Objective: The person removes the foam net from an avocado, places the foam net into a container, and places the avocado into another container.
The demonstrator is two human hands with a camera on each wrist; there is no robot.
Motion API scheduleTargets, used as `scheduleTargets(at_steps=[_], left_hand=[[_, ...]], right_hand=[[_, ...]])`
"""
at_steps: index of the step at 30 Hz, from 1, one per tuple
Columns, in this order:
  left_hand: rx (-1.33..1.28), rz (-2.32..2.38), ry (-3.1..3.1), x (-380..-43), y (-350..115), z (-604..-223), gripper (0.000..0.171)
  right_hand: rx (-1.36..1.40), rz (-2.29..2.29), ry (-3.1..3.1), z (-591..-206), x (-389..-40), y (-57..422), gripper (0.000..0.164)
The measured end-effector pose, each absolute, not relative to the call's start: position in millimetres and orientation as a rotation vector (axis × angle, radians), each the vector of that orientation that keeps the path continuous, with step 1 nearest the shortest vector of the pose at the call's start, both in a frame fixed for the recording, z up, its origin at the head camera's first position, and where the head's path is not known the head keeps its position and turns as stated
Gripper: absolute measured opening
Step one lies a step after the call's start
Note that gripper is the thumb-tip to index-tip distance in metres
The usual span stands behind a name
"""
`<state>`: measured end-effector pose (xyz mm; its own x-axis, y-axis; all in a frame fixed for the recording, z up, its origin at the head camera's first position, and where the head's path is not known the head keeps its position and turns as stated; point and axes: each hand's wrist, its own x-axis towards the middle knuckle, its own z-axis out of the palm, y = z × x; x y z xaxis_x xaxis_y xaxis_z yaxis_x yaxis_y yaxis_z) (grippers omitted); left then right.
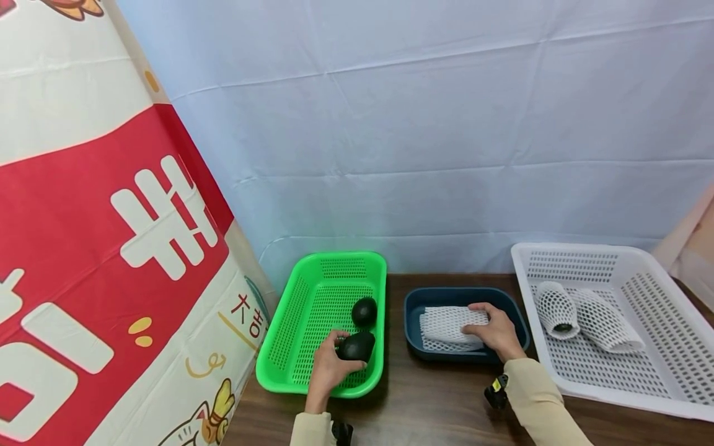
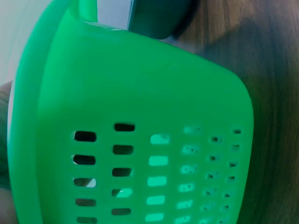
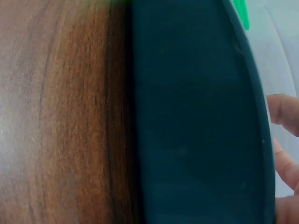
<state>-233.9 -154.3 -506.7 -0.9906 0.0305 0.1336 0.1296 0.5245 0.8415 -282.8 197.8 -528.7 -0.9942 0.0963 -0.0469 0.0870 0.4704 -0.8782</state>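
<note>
In the head view my left hand (image 1: 329, 368) is inside the green basket (image 1: 266, 365), its thumb and fingers around a dark avocado (image 1: 358, 345). A second dark avocado (image 1: 364, 312) lies just behind that one. At the blue tray (image 1: 411, 337) my right hand (image 1: 496, 330) holds the edge of a stack of white foam net sleeves (image 1: 446, 326) between thumb and fingers. The left wrist view is filled by the basket's outer wall (image 2: 140, 84), which hides most of that hand. Some right fingertips (image 3: 284, 112) show beyond the tray's side in the right wrist view.
To the right, a white basket (image 1: 669, 365) contains two net-wrapped pieces, a shorter one (image 1: 554, 303) and a longer one (image 1: 605, 319). All the containers stand on a brown wooden table (image 1: 429, 396). Pale cloth (image 1: 418, 155) hangs behind, and a printed banner (image 1: 111, 248) at left.
</note>
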Motion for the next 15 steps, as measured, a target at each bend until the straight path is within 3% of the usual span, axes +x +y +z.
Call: scheduleTargets(at_steps=[11, 15], left_hand=[[-0.114, -1.406, -2.750, -238.5, -153.8, -509.4, 0.060], [-0.137, -1.366, -2.777, -239.3, -153.7, -509.3, 0.058]], right_hand=[[-0.129, 1.419, -2.642, -530.0, -284.2, 193.0, 0.056], [-0.138, 1.313, -2.538, -530.9, -285.9, 191.1, 0.049]])
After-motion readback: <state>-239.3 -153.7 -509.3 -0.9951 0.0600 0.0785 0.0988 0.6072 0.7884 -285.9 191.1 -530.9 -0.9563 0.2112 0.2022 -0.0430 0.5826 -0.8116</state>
